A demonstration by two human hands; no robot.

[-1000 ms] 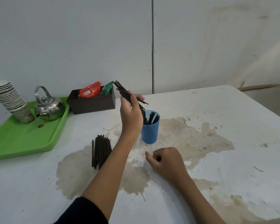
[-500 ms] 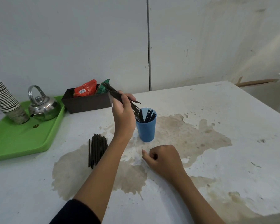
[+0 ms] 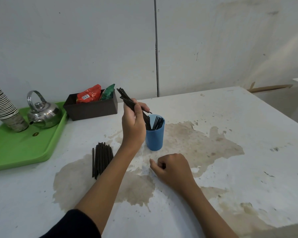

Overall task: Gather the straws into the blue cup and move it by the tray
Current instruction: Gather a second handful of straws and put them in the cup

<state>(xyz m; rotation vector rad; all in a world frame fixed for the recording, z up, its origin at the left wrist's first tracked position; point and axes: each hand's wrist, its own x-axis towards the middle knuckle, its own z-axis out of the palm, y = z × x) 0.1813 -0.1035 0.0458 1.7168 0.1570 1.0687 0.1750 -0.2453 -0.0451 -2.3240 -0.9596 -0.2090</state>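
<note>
The right hand [image 3: 173, 170] rests in a loose fist on the table [image 3: 230, 152], apparently empty. A pile of straws [image 3: 101, 159] waits unpicked. The left hand [image 3: 133, 125] has its grip closed on a bunch of straws [image 3: 127, 100] tilted into the blue cup [image 3: 154, 134], already part filled. Roughly midway: the green tray [image 3: 24, 148] sits well left, and kettle [image 3: 41, 112], paper cups [image 3: 3, 107] and snack box [image 3: 91, 107] block nothing.

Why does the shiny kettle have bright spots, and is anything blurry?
Head view: the kettle is metal, so it mirrors room light as glare; the paper cup stack at the left edge looks slightly smeared; the blue cup is sharp.
</note>
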